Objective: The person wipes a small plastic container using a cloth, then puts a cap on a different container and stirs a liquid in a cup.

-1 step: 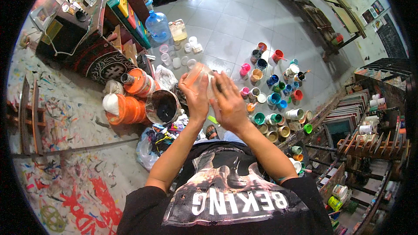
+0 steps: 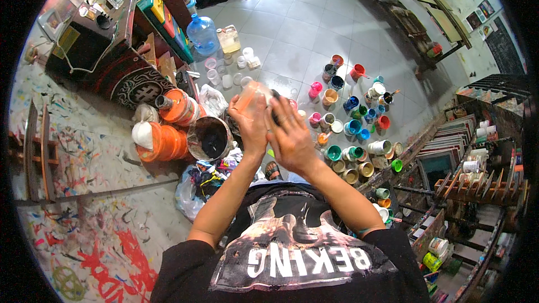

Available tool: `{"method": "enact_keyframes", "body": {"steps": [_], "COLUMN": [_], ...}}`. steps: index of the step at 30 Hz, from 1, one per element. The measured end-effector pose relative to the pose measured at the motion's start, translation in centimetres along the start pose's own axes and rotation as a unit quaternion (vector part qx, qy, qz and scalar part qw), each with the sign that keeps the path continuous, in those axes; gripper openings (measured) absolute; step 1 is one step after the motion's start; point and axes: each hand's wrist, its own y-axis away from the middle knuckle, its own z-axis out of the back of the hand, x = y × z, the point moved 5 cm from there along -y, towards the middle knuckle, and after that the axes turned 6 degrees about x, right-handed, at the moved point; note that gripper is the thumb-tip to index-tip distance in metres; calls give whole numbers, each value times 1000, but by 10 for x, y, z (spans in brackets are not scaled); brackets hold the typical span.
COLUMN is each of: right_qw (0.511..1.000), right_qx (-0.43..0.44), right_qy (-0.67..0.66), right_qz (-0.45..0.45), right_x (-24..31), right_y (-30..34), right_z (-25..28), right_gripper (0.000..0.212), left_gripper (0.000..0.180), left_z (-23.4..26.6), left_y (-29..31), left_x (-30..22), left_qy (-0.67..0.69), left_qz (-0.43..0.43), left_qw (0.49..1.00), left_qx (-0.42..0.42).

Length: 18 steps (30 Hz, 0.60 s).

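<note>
Both my hands are together in front of me, above the floor. My left hand (image 2: 251,129) is closed round a clear plastic container (image 2: 252,96) with an orange tint, its thumb and fingers along the sides. Against the container's right side presses my right hand (image 2: 292,137), its fingers long and close together, slightly smeared by motion. A small dark patch (image 2: 275,116) shows between the right fingers and the container; it looks soft like a rag, but I cannot make out what it is.
Several open paint pots (image 2: 353,127) stand on the tiled floor to the right. On the left are a dark-stained bucket (image 2: 210,139), orange tubs (image 2: 163,143) and a bag of rags (image 2: 196,191). Farther off stand a blue water jug (image 2: 203,36) and small clear cups (image 2: 227,81). A person sits at the back.
My right hand has shifted slightly left and up along the container. The left hand and the container have moved a little to the left.
</note>
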Motion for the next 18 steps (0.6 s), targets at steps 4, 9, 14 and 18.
{"method": "enact_keyframes", "body": {"steps": [4, 9, 14, 18], "right_qw": [998, 977, 626, 501], "right_qx": [35, -61, -94, -173], "right_qy": [44, -165, -739, -806], "right_qz": [41, -119, -232, -265], "right_x": [7, -35, -66, -66], "right_y": [8, -2, -11, -6], "right_z": [-3, -2, -35, -56], "right_gripper": [57, 58, 57, 53], "left_gripper": [70, 69, 65, 66], "left_z": [3, -4, -8, -20], "left_y": [-4, 3, 0, -10], "left_x": [3, -4, -16, -6], "left_qy": [13, 14, 91, 245], "left_qz": [8, -32, -41, 35], "left_qw": [999, 999, 989, 965], "left_qx": [-47, 24, 105, 83]}}
